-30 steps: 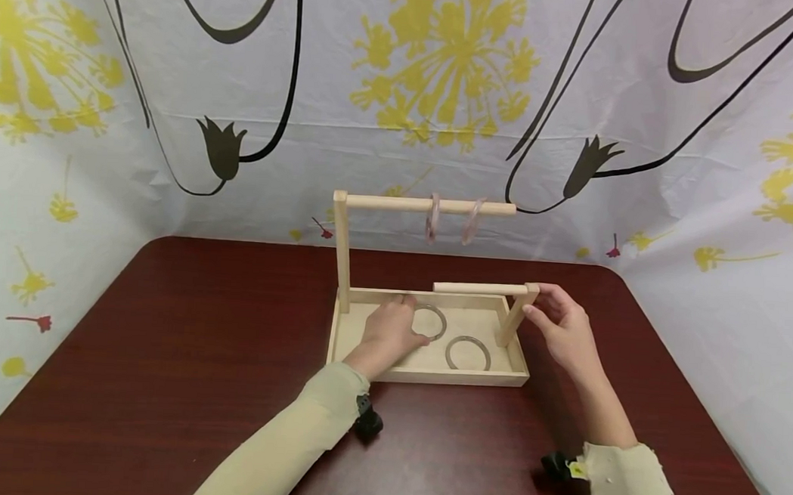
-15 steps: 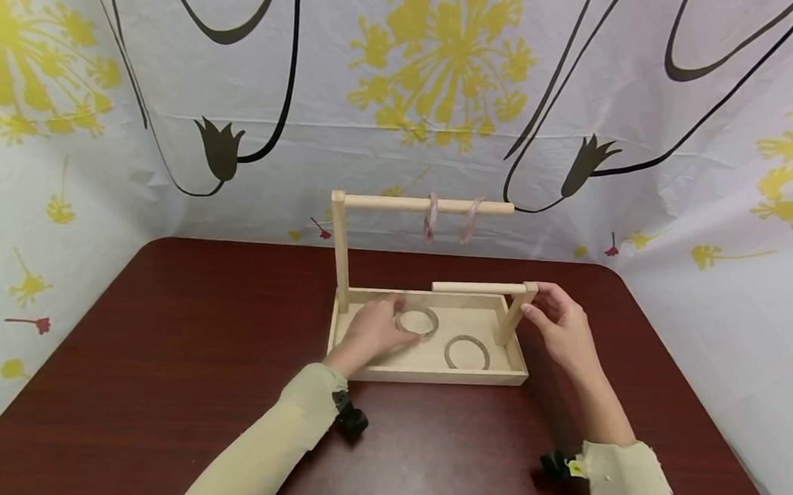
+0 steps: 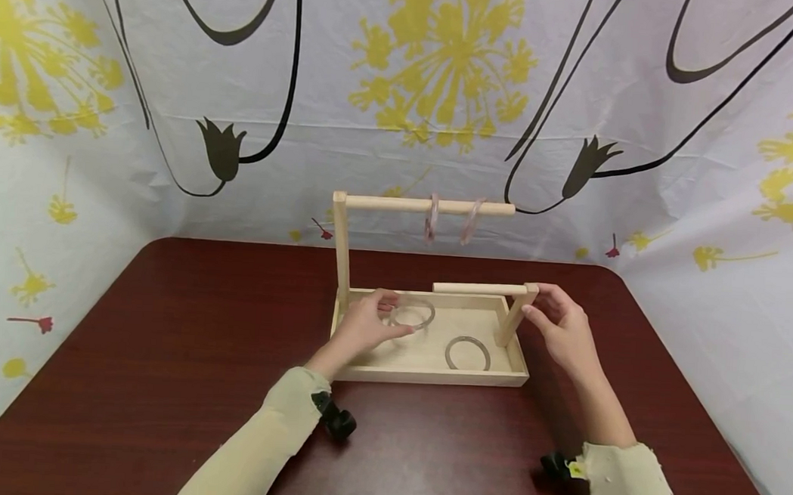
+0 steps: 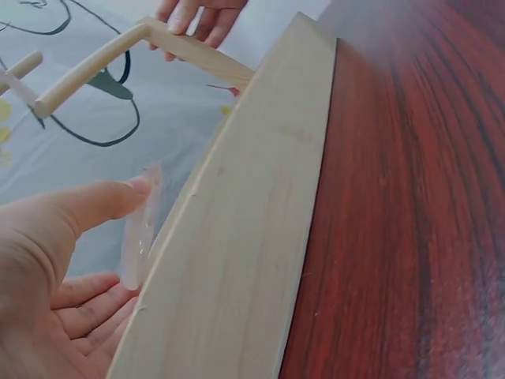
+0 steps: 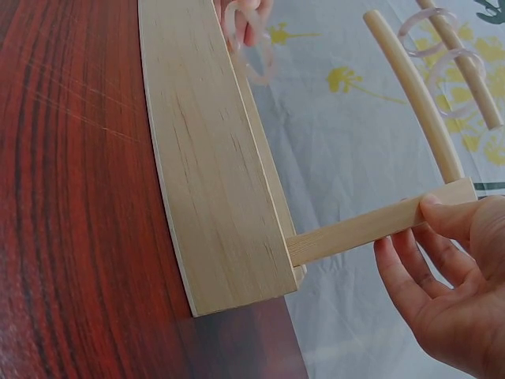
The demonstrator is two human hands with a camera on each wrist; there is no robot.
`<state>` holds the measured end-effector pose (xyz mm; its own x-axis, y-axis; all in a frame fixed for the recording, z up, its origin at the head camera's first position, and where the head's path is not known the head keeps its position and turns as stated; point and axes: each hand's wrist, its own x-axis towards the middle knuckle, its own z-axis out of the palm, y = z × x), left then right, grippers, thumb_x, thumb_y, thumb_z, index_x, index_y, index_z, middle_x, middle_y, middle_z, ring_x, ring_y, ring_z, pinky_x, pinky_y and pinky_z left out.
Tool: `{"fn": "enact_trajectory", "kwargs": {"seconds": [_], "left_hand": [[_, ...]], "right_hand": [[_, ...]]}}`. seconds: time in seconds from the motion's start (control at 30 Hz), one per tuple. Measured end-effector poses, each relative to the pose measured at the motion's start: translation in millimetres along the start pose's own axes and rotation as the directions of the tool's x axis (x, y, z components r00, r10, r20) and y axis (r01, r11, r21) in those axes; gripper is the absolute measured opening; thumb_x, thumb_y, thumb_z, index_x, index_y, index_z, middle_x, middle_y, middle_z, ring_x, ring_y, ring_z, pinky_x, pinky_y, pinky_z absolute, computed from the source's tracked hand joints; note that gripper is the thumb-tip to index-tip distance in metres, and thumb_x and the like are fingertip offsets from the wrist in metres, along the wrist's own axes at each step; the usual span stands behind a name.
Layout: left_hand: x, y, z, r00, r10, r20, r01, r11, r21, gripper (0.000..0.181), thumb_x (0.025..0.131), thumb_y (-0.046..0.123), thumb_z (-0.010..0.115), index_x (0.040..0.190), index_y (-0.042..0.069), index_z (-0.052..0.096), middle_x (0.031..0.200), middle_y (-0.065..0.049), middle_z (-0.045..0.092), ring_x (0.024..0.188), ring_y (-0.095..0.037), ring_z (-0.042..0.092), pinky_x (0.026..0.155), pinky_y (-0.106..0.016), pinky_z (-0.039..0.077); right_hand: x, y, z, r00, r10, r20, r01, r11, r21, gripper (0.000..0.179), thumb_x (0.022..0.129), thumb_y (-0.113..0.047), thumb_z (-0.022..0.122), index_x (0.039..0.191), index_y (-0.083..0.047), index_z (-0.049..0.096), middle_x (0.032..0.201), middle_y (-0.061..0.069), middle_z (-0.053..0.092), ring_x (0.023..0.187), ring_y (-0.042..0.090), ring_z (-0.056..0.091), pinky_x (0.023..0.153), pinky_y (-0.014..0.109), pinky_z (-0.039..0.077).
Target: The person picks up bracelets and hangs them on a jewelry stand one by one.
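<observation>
My left hand (image 3: 362, 327) pinches a pale translucent bangle (image 4: 142, 237) between thumb and fingers, over the left part of a shallow wooden tray (image 3: 429, 378). In the left wrist view the bangle appears edge-on beside the tray's wall. My right hand (image 3: 568, 337) grips the top of the short post (image 5: 355, 229) at the tray's right end, thumb on the near face and fingers behind. A second bangle (image 3: 447, 353) lies flat on the tray floor. Two pinkish bangles, one (image 3: 432, 219) left of the other (image 3: 471, 223), hang from the stand's upper rod (image 3: 385, 202).
The short post carries a lower rod (image 3: 479, 289) pointing left, its end free. A tall post (image 3: 342, 252) rises at the tray's left end. Everything stands on a dark red wooden table (image 3: 228, 328), with a patterned cloth (image 3: 402, 149) behind and at the sides.
My left hand has drawn left across the tray, bringing its bangle along, which now looks raised and tilted. My right hand keeps its grip on the short post.
</observation>
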<state>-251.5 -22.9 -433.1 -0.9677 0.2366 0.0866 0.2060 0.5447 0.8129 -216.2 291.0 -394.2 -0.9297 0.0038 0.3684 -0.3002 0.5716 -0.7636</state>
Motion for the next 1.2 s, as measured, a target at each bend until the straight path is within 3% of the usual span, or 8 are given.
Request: {"fn": "enact_trajectory", "kwargs": {"seconds": [0.23,0.4,0.5,0.73,0.83,1.07,1.2], "left_hand": [[-3.4,-2.1,-4.2,1.0,0.008,-0.022,-0.011,0.992,-0.122,0.062,0.079,0.026,0.085,0.129,0.002,0.059,0.127,-0.015,0.067,0.119,-0.032,0.063,0.103,-0.042,0.051],[-6.2,-3.4,-7.1,0.999,-0.005,-0.032,-0.001,0.982,-0.189,0.063,0.081,0.026,0.084,0.132,0.002,0.057,0.129,-0.014,0.066,0.121,-0.033,0.062,0.105,-0.043,0.05],[-6.8,-3.2,-8.7,0.999,-0.012,-0.043,0.002,0.973,-0.231,0.062,0.081,0.024,0.084,0.133,0.003,0.057,0.129,-0.014,0.066,0.121,-0.032,0.062,0.106,-0.042,0.05],[-8.4,-2.6,-11.8,0.998,-0.016,-0.06,-0.004,0.949,-0.314,0.061,0.082,0.02,0.083,0.133,0.0,0.057,0.13,-0.017,0.064,0.122,-0.033,0.062,0.107,-0.041,0.05],[-8.1,-3.7,-13.0,0.998,-0.011,-0.054,-0.009,0.937,-0.349,0.059,0.084,0.019,0.081,0.134,0.0,0.056,0.131,-0.017,0.064,0.123,-0.033,0.061,0.107,-0.04,0.049],[-6.7,-5.1,-15.7,1.0,-0.006,-0.028,-0.007,0.891,-0.453,0.058,0.087,0.012,0.078,0.137,-0.003,0.053,0.136,-0.02,0.06,0.129,-0.036,0.057,0.11,-0.042,0.046],[-6.4,-4.2,-16.9,1.0,0.006,-0.016,-0.013,0.869,-0.495,0.054,0.088,0.009,0.075,0.137,-0.002,0.053,0.138,-0.022,0.058,0.132,-0.042,0.053,0.113,-0.044,0.044]], "right_hand": [[-1.1,-1,0,1.0,0.004,0.003,-0.004,1.0,-0.006,0.029,0.097,-0.008,0.064,0.125,0.0,0.06,0.116,0.022,0.068,0.092,-0.014,0.057,0.078,0.004,0.046],[-1.4,-1,0,1.0,0.006,0.003,-0.006,1.0,0.001,0.029,0.097,-0.008,0.063,0.125,0.0,0.061,0.116,0.021,0.068,0.092,-0.015,0.057,0.078,0.004,0.046],[-1.0,-1,0,1.0,0.002,0.001,-0.002,1.0,0.004,0.028,0.097,-0.007,0.064,0.124,0.0,0.061,0.113,0.014,0.07,0.092,-0.016,0.056,0.078,0.004,0.046],[-0.3,0,0,1.0,-0.005,0.002,0.005,0.999,0.043,0.029,0.096,-0.007,0.065,0.124,0.001,0.061,0.106,-0.017,0.066,0.095,-0.018,0.056,0.081,0.003,0.047],[-0.1,1,0,1.0,-0.009,0.006,0.009,0.999,0.051,0.029,0.096,-0.007,0.065,0.124,0.001,0.06,0.105,-0.021,0.066,0.096,-0.018,0.057,0.081,0.004,0.048],[0.1,2,0,1.0,-0.017,0.005,0.017,0.998,0.053,0.03,0.096,-0.006,0.065,0.125,-0.001,0.061,0.107,-0.018,0.068,0.096,-0.018,0.057,0.081,0.003,0.047],[0.5,2,0,1.0,-0.014,0.002,0.014,0.999,0.04,0.03,0.096,-0.007,0.066,0.125,-0.001,0.061,0.109,-0.009,0.071,0.096,-0.018,0.057,0.081,0.003,0.046]]}}
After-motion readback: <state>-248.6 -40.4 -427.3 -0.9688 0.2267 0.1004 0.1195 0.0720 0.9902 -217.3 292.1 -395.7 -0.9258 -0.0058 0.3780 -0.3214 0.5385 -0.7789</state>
